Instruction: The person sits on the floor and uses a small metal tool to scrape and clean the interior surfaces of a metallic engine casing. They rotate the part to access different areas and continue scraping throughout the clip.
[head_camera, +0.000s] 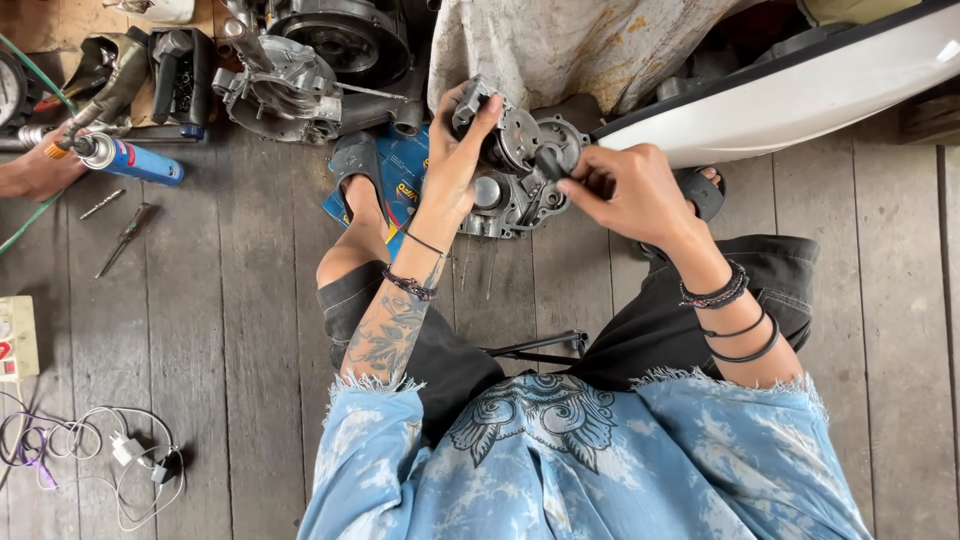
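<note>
While the left hand (462, 150) curls its fingers over the top edge of the grey engine casing (520, 175) resting above the wooden floor (250, 330), the right hand (620, 190) pinches a dark knob (552, 163) at its fingertips — best turned gently, casing held steady.

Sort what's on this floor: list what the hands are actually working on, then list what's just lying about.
In hand:
- left hand steadying the grey metal engine casing
- right hand gripping a dark tool at the casing

Lying about:
- blue spray can
- pliers
- second engine block
- white cables
- black rod between the knees
</note>
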